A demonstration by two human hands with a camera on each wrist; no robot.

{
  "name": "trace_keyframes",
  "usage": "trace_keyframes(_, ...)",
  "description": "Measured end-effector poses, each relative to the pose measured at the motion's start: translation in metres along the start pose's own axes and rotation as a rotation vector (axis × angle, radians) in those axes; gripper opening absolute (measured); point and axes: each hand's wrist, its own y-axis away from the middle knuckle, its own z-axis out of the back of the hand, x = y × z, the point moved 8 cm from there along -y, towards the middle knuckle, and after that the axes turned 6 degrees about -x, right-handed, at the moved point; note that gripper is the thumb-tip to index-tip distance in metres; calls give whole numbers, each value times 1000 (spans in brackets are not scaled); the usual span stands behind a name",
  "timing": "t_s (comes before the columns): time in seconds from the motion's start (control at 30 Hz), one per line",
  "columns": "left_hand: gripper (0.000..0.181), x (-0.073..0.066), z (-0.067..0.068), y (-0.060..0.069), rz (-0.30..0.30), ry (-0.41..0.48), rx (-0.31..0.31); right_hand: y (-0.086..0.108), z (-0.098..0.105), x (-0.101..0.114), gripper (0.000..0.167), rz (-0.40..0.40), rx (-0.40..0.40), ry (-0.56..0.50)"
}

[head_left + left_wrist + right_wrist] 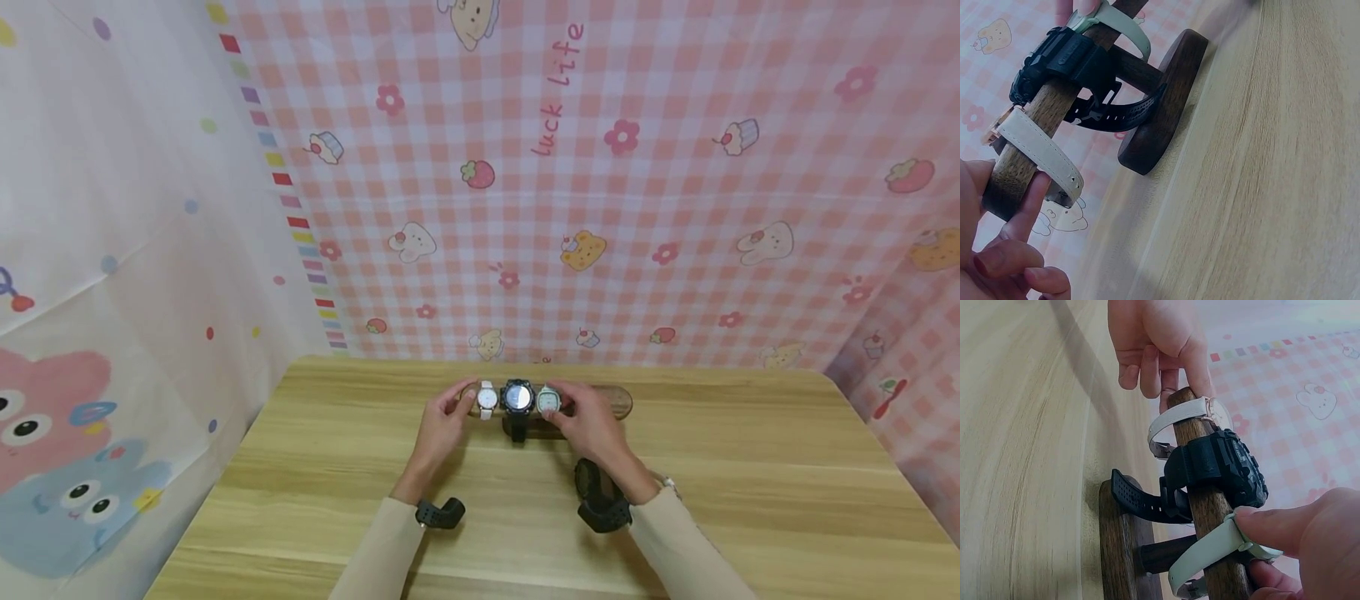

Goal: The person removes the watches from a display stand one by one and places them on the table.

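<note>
A dark wooden watch stand [617, 402] [1175, 94] holds three watches on its bar. The white-strapped watch [487, 399] [1038, 147] is at the left end, the bulky black watch [518, 397] [1213, 464] in the middle, its strap hanging unfastened. To its right sits the pale green watch [549, 402] [1209, 553]. My left hand [441, 429] [1000, 253] pinches the bar's left end between thumb and finger, beside the white strap. My right hand [597, 429] [1319, 540] grips the green watch, thumb at its case; some fingers are partly hidden.
The stand is on a wooden table [337, 475], near its back edge. Behind hangs a pink checked cloth [525, 208], with a white patterned cloth [172, 292] at the left. Each wrist wears a black strapped device [442, 514].
</note>
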Motion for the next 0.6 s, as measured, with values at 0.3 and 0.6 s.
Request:
trace_keyframes(0.3, 31, 1, 1, 0, 1, -25, 0, -2, -2, -2, 49, -24, 3, -19)
trace_keyframes(0.6, 30, 2, 1, -2, 1, -31, -10, -2, 4, -10, 48, -67, 43, -85)
